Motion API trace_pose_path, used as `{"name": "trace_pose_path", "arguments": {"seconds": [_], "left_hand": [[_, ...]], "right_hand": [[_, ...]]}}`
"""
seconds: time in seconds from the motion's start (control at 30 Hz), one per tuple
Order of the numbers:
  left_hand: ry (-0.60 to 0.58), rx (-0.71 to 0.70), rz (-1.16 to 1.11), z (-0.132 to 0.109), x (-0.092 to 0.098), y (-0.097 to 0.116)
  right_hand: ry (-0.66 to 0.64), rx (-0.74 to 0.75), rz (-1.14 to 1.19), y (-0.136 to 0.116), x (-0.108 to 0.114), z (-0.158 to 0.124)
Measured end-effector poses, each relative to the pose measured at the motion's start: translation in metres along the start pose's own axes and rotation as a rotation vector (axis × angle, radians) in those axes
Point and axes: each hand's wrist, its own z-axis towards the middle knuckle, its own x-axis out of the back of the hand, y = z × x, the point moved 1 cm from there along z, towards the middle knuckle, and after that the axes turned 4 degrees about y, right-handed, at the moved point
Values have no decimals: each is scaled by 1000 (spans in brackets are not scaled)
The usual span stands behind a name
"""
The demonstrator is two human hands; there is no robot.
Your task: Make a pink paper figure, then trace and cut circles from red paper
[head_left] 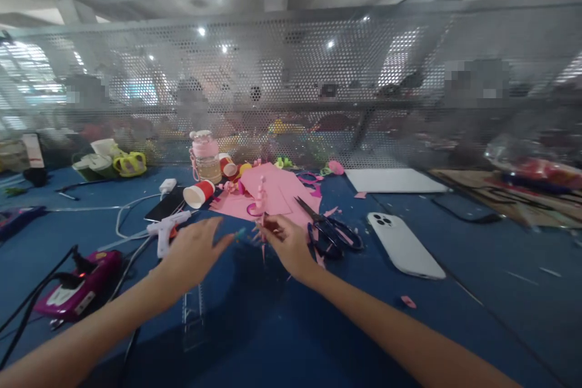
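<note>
My right hand (291, 245) is closed in a pinch on a thin pink strip (262, 223), whose lower tip shows under the fingers. A curled pink piece (260, 191) rises just behind these fingertips; I cannot tell if it is joined to the strip. My left hand (191, 248) is held above the blue table, its thumb apart from the fingers, with nothing seen in it. A small blurred teal bit (240, 233) lies by the thumb tip. Behind both hands are pink sheets (282, 188). Dark-handled scissors (330, 230) lie beside my right hand, blades partly apart.
At left are a white glue gun (166, 230), a purple power strip (84, 285) with cables, a black phone (169, 205), a red paper cup (200, 193) and a pink-lidded bottle (205, 154). A white phone (404, 245) lies right. A perforated screen (291, 85) borders the table.
</note>
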Motion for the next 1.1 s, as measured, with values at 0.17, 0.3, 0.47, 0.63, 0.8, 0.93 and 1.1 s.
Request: {"name": "trace_pose_path", "arguments": {"seconds": [0.17, 0.3, 0.47, 0.63, 0.8, 0.93, 1.1], "left_hand": [[-302, 21, -103, 8, -62, 0], [-2, -136, -239, 14, -84, -14], [337, -446, -108, 19, -82, -33], [334, -963, 444, 8, -76, -26], [231, -1103, 605, -3, -74, -15], [207, -1055, 543, 1, -73, -18], [180, -1043, 461, 7, -74, -21]], "right_hand": [[90, 229, -164, 1, 0, -3], [128, 308, -283, 6, 15, 3], [85, 479, -527, 11, 31, 11], [2, 593, -645, 17, 36, 10], [-61, 965, -914, 12, 32, 3], [-71, 1045, -942, -1, 29, -1], [-156, 1169, -950, -12, 28, -3]]}}
